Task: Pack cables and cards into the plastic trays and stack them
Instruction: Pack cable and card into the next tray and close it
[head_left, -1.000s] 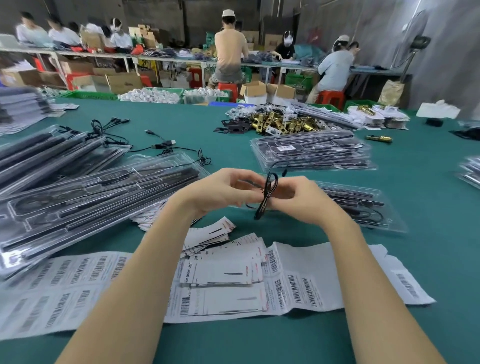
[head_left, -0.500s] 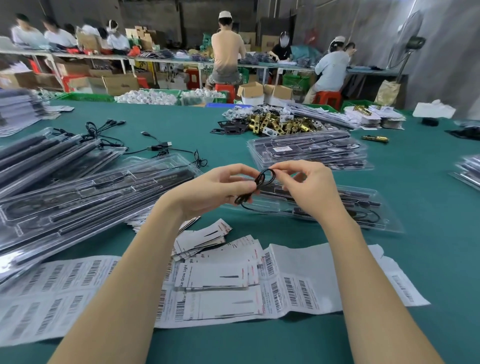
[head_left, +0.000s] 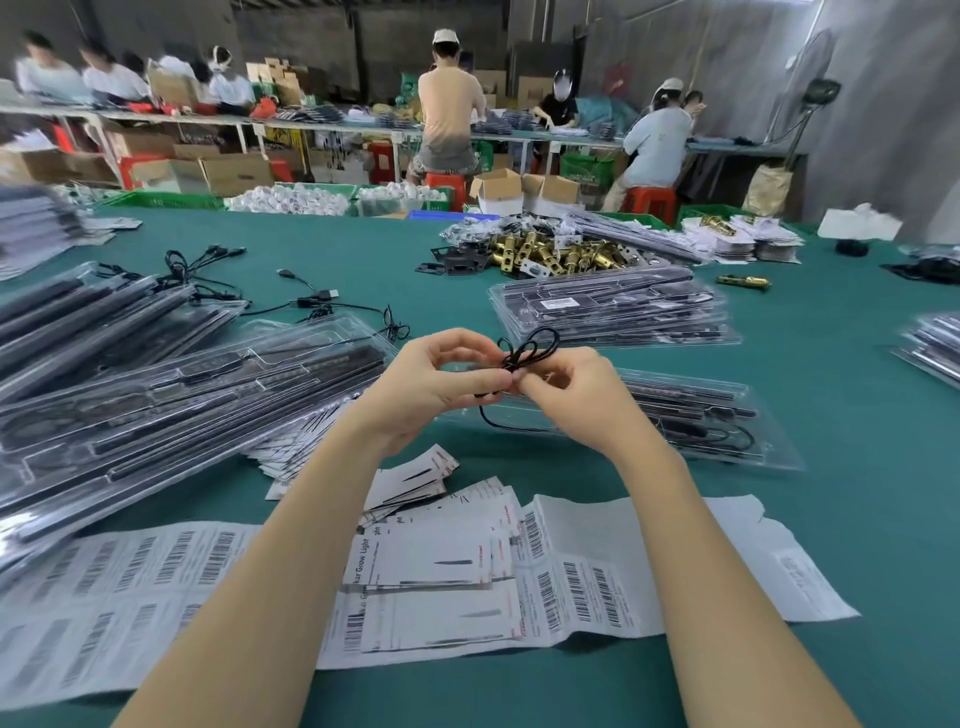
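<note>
- We work at a broad green tabletop (head_left: 779, 519) that carries everything here — trays, papers, cables.
- On our left lies a large heap of clear plastic trays (head_left: 156, 405) holding dark parts, tilted and overlapping one another.
- Along the near edge stretch barcode label sheets (head_left: 130, 571), running under both forearms.
- Farther off, to the right of centre, sits a neat stack of filled trays (head_left: 613, 306).
- Just behind our hands lies a single open tray (head_left: 727, 415) with dark strips and a cable already in it.
- Between our forearms rests a loose pile of white printed cards (head_left: 431, 551), on top of the label sheets.
- Beyond the stack we see a pile of brass fittings (head_left: 550, 254).
- Our left hand (head_left: 436, 379) has its grip closed on the black cable (head_left: 524, 353), pinching it at the fingertips.
- Our right hand (head_left: 576, 400) also pinches that cable — small loops rise above the fingers, and a tail hangs down over the open tray's near edge.
</note>
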